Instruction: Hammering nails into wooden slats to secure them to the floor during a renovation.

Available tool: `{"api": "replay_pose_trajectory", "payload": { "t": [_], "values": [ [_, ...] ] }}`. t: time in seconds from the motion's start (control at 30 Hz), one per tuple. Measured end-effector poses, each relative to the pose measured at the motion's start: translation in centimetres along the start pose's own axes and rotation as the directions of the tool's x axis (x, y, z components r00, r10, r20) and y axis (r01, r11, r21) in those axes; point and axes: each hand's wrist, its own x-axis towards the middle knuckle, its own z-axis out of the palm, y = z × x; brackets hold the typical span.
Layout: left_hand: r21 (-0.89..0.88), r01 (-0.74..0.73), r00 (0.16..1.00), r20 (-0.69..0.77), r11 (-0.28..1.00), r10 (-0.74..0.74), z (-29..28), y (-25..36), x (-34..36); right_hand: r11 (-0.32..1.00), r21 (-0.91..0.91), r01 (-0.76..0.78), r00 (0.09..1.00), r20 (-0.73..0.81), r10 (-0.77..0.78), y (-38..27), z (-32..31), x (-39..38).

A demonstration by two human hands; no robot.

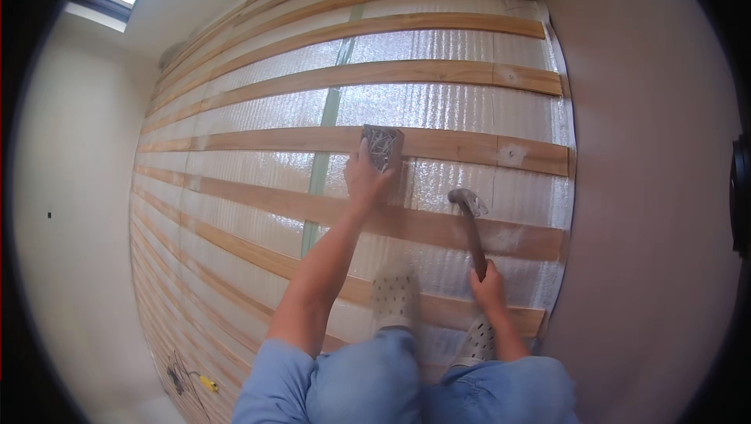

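My left hand [366,177] is closed around a small open box of nails [382,145], with a jumble of thin grey nails showing inside. Box and hand are in front of a wooden batten [454,145]; whether they touch it I cannot tell. Lower and to the right, my right hand [488,287] grips a claw hammer [474,236] by its dark handle. The hammer's head [467,199] points away from me, over the silvery foil sheet between two battens and just above the nearer batten [501,236].
Parallel wooden battens run across a shiny foil underlay [407,103], joined by a strip of green tape [332,106]. Pale walls [641,189] border both sides. A yellow tool or plug [208,383] with dark cable lies at the lower left. My perforated clogs [393,296] stand among the nearest battens.
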Motion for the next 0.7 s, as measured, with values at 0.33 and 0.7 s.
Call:
{"api": "replay_pose_trajectory", "payload": {
  "t": [0.33,0.7],
  "values": [
    [-0.087,-0.094,0.987,-0.140,0.992,0.081,2.4,-4.6,-0.2,0.993,0.019,-0.121,0.992,0.050,0.120,-0.4,-0.9,-1.2],
    [-0.042,-0.203,0.964,0.169,0.978,0.207,-0.4,-3.9,-1.7,0.997,0.009,-0.074,0.997,0.032,0.074,0.1,-0.7,-1.2]
  ]
}}
